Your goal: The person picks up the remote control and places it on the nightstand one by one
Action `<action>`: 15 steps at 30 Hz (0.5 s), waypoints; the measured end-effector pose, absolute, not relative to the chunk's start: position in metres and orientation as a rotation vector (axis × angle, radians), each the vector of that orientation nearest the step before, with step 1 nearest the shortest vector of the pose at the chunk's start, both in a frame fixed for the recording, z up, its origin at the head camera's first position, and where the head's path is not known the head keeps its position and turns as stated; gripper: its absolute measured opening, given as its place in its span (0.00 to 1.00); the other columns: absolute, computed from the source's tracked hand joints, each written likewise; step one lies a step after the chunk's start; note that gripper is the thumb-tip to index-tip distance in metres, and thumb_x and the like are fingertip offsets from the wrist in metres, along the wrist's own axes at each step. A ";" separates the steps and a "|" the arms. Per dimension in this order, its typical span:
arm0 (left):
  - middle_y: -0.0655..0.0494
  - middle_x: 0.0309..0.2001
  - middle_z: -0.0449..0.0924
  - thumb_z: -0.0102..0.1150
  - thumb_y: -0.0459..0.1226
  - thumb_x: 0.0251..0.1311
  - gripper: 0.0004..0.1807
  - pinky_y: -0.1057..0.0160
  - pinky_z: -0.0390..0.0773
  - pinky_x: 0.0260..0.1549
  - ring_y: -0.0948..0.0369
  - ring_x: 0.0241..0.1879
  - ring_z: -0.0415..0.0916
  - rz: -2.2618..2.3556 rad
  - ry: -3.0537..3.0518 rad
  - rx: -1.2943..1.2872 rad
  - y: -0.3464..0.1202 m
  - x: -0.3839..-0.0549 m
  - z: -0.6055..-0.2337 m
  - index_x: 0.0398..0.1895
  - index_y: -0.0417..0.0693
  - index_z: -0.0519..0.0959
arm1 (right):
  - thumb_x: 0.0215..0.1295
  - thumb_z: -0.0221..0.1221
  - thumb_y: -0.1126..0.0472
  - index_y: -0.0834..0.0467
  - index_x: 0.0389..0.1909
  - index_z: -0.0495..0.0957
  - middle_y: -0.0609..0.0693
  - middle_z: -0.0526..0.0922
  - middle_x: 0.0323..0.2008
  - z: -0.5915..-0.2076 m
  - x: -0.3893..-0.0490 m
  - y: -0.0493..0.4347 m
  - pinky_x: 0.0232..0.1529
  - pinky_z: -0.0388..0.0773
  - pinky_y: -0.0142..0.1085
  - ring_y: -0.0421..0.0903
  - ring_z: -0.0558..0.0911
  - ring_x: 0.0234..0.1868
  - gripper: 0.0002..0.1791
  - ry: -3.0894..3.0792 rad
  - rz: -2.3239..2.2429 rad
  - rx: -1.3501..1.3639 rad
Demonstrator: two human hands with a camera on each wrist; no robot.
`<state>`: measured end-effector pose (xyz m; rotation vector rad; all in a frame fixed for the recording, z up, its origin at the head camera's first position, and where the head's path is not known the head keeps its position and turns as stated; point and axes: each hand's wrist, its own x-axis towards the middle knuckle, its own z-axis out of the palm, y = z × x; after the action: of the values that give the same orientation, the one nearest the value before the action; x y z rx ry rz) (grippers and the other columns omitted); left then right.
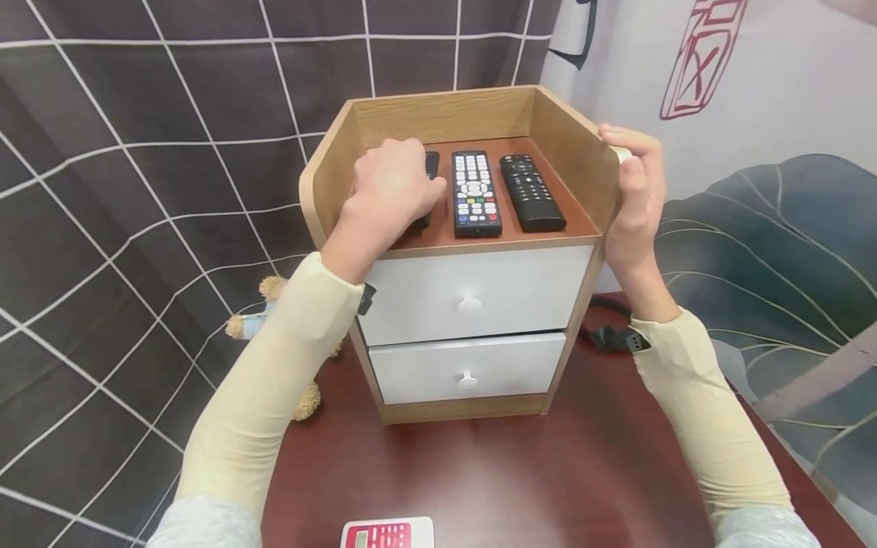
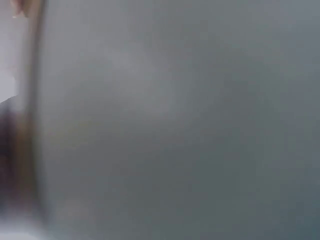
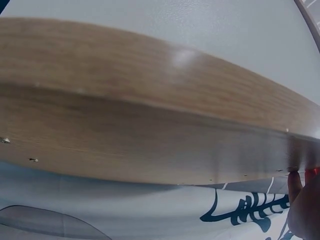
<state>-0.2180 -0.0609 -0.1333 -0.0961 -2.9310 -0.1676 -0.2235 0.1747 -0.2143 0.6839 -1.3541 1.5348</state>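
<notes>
A small wood-sided cabinet point(image 1: 479, 380) with two white drawers stands on the dark red table. On its top shelf a black remote control with white buttons point(image 1: 476, 190) and an all-black remote control point(image 1: 530, 192) lie side by side. My left hand point(image 1: 392, 183) reaches over the left panel and grips another black remote control point(image 1: 432, 164), mostly hidden beneath it; its fingertips are out of sight. With my right hand point(image 1: 633, 198) I hold the right side panel point(image 1: 575, 160) near its front corner. In the right wrist view, fingers point(image 3: 295, 185) touch the panel's outer face.
A red and white calculator point(image 1: 387, 533) lies at the table's point(image 1: 479, 472) near edge. Partly behind my left arm is a plush toy point(image 1: 274, 288). A dark gridded curtain point(image 1: 205, 152) hangs behind. Nearly all of the left wrist view is a blurred, close pale surface.
</notes>
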 end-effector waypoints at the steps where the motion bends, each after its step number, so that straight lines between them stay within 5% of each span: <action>1: 0.45 0.47 0.80 0.47 0.48 0.66 0.24 0.54 0.81 0.41 0.50 0.42 0.78 -0.166 -2.938 -0.092 -0.061 -0.220 -0.135 0.56 0.42 0.77 | 0.64 0.42 0.60 0.58 0.45 0.80 0.46 0.81 0.49 -0.214 -0.223 0.175 0.62 0.64 0.35 0.49 0.74 0.59 0.19 -1.355 1.536 0.684; 8: 0.45 0.45 0.81 0.49 0.53 0.68 0.25 0.53 0.80 0.41 0.51 0.42 0.77 -0.129 -2.949 -0.095 -0.060 -0.222 -0.141 0.52 0.43 0.79 | 0.64 0.43 0.60 0.58 0.45 0.79 0.46 0.81 0.49 -0.215 -0.222 0.176 0.62 0.64 0.36 0.49 0.74 0.59 0.18 -1.348 1.550 0.693; 15: 0.43 0.54 0.80 0.47 0.54 0.68 0.29 0.49 0.80 0.47 0.47 0.49 0.79 -0.145 -2.951 -0.107 -0.059 -0.217 -0.142 0.61 0.43 0.74 | 0.64 0.42 0.60 0.58 0.45 0.80 0.46 0.81 0.49 -0.215 -0.223 0.176 0.62 0.64 0.36 0.49 0.74 0.58 0.18 -1.348 1.546 0.696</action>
<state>-0.2165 -0.0593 -0.1421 -0.1068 -2.9506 -0.1451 -0.2232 0.1765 -0.2147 0.6959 -1.3478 1.5465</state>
